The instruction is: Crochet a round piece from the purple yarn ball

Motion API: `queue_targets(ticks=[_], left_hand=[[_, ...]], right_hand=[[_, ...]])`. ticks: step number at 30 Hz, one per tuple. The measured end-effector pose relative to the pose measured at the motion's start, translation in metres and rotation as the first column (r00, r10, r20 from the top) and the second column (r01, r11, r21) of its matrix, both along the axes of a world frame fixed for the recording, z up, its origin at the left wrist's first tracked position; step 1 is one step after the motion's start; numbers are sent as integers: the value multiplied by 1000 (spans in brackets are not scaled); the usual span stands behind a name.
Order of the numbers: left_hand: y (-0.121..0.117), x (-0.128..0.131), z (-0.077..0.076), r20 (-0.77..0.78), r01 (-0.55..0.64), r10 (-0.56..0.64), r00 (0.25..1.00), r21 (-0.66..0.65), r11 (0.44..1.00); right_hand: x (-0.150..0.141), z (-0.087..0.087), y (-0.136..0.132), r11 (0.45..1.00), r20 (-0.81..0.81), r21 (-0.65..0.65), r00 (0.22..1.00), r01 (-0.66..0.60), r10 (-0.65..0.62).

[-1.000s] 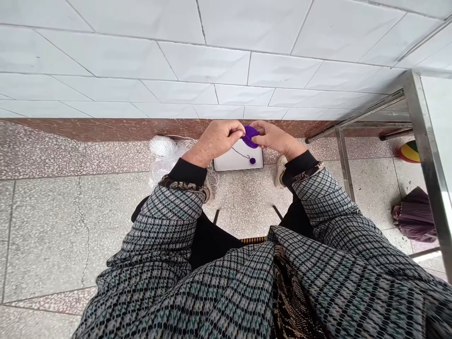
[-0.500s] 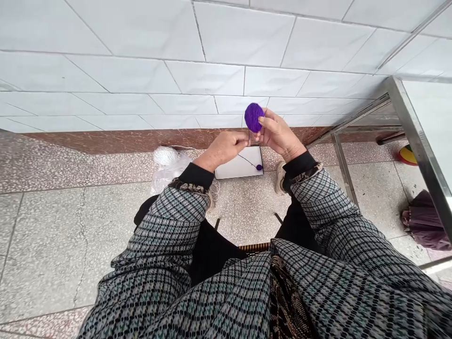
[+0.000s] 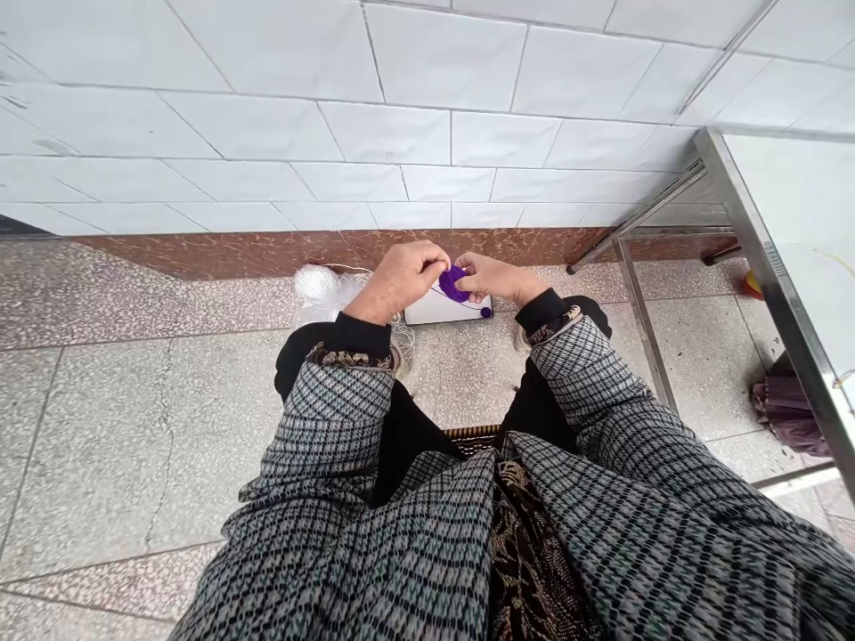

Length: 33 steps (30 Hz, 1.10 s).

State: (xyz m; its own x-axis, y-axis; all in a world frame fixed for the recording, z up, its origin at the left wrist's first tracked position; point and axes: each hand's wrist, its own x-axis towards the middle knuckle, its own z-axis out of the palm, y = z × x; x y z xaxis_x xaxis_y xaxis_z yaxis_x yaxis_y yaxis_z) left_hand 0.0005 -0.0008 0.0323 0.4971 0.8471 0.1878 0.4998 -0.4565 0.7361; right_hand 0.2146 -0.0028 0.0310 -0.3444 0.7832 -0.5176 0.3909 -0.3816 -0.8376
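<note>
A purple ball of yarn [image 3: 452, 286] is gripped in the fingers of my right hand [image 3: 491, 276]. Close against its left side, my left hand [image 3: 409, 274] is closed in a pinch on the purple yarn strand. Below both hands lies a shallow white box [image 3: 427, 312] with a dark rim. In its right corner rests a smaller purple ball of yarn [image 3: 486, 312], and a thin purple strand crosses the box toward my hands. My hands and the larger ball hide the back of the box.
On the floor to the left, a white ball of yarn [image 3: 316, 284] sits by a clear plastic bag [image 3: 327, 307]. Loose white yarn [image 3: 403, 336] trails beside the box. A metal-framed table [image 3: 768, 240] stands right, a dark purple bundle [image 3: 788, 411] under it. The tiled wall [image 3: 374, 133] is ahead.
Both hands have come down with the larger purple ball, which is now lower and further left. My left hand has risen slightly beside it. The view has shifted a little.
</note>
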Motion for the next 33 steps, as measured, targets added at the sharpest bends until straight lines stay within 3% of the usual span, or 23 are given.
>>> queue_targets(ticks=[3,7,10,12,15,18,24,27,29,31,33], left_hand=[[5,-2,-2,26,-36,36,999,-11,999],[11,2,-7,56,-48,50,997,-45,998],[13,12,-15,52,-58,63,997,-83,995],[11,20,-21,27,-34,38,999,-109,993],[6,28,-27,-10,87,-89,996,-134,987],[2,29,-25,-10,148,-150,989,-97,984],[3,19,-17,-8,82,-82,997,-13,997],[7,15,-18,-4,30,-30,1000,-10,1000],[11,14,-19,10,-11,12,1000,-10,1000],[14,13,-20,30,-38,38,999,-21,999],[15,14,-22,51,-51,53,997,-47,998]], right_hand=[[10,-2,-8,996,-128,-12,988,-88,86],[25,0,-14,981,-421,11,889,-193,180],[30,3,-11,999,-540,41,842,32,-5],[28,4,-7,973,-539,44,825,229,-170],[23,5,-1,911,-429,60,835,407,-345],[16,2,3,885,-241,116,877,451,-416],[11,-5,2,939,51,160,948,304,-315],[17,-8,-1,984,110,112,982,139,-151],[23,-9,-3,999,40,47,999,-12,10],[28,-8,-5,991,-136,19,982,-132,133],[32,-7,-7,990,-332,47,932,-135,143]])
